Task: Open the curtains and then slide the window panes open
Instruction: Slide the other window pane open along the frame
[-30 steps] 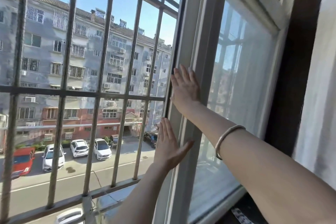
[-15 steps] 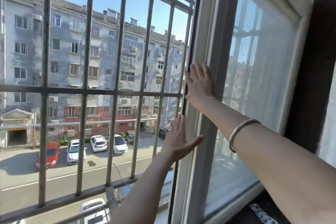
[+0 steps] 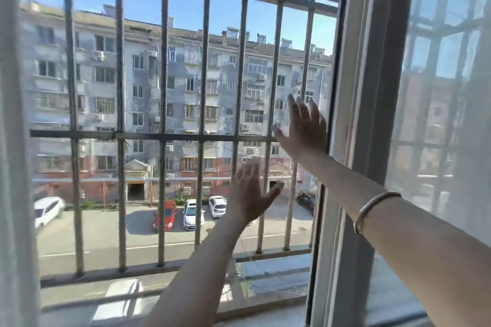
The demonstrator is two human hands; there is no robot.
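The sliding window pane has its grey frame [image 3: 356, 141] standing upright at the right, with its glass [image 3: 441, 114] beyond it reflecting the bars. The opening to the left of the frame is bare of glass. My right hand [image 3: 303, 130], fingers spread, is just left of the frame's edge and seems off it. My left hand [image 3: 249, 194] is lower and further left, palm open in the air, holding nothing. A pale curtain [image 3: 13, 167] hangs at the far left edge.
Metal security bars [image 3: 164, 138] cross the opening outside. The window sill [image 3: 265, 310] runs along the bottom. A bracelet [image 3: 372, 210] is on my right wrist. Beyond the bars are an apartment block and parked cars.
The pane's frame has slid right, widening the opening. Both hands have come off the frame and now hang in the open gap. The view has shifted left, showing the curtain.
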